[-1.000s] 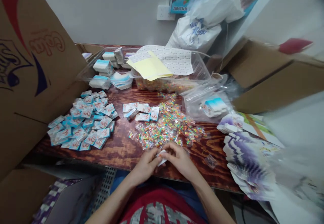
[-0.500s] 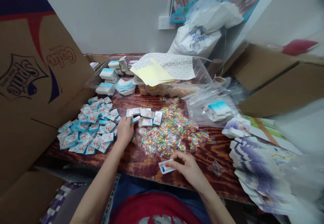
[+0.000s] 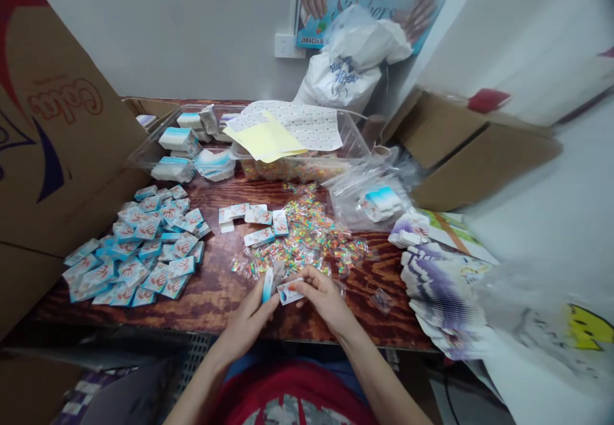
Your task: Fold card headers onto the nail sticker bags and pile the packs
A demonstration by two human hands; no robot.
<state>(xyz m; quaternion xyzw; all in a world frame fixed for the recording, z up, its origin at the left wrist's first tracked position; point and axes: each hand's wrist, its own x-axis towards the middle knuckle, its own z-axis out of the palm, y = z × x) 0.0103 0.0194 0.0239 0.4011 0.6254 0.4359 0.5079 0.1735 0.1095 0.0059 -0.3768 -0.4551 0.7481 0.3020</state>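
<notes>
My left hand (image 3: 249, 319) is closed on a small blue-and-white box (image 3: 267, 284), held upright near the table's front edge. Beside it, my right hand (image 3: 323, 297) pinches a small white card packet (image 3: 290, 292). Just beyond both hands lies a heap of tiny clear bags with colourful pieces (image 3: 311, 239). A short row of small boxes (image 3: 254, 220) sits behind that heap. A big pile of the same blue-and-white boxes (image 3: 139, 246) covers the table's left side.
A wooden table (image 3: 215, 290) holds clear trays with box stacks (image 3: 177, 146) and sticker sheets (image 3: 283, 127). Flat purple cartons (image 3: 441, 290) are stacked at right, with a plastic bag (image 3: 378, 198) behind them. Large cardboard boxes (image 3: 52, 130) flank both sides.
My left hand reached out to the row of small boxes, took one, and came back beside my right hand. The right hand kept its packet near the front edge.
</notes>
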